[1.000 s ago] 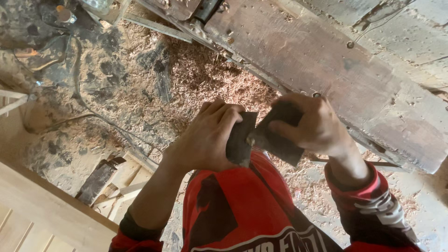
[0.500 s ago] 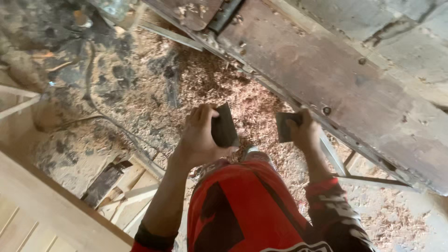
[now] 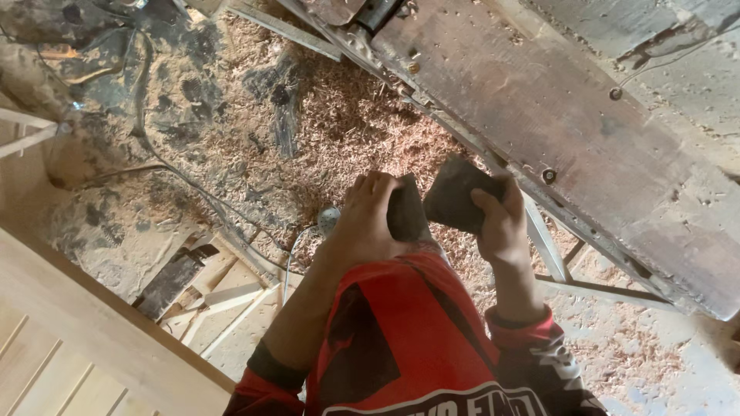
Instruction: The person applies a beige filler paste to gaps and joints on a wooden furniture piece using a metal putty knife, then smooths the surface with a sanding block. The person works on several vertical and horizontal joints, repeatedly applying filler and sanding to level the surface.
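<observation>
Left grip: left hand [image 3: 368,219] closed round a dark sheet [image 3: 405,212], fingers curled over its top edge.
Right grip: right hand [image 3: 497,219] pinching a second dark sheet [image 3: 456,196] at its lower corner.
Where: both held up in front of the red shirt [image 3: 401,331], just apart, above the sawdust floor [image 3: 308,123].
Handling: probably light, bendy, rough-faced like abrasive paper; best held by the edges.
Look: dark grey-brown, matte, worn.
Around: rusty machine bed [image 3: 563,115] at right, pale wood panel [image 3: 69,347] at left.

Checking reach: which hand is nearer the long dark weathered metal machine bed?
Right. The right hand, gripping a dark sheet piece, sits just beside the long dark weathered metal machine bed; the left hand is further away.
</observation>
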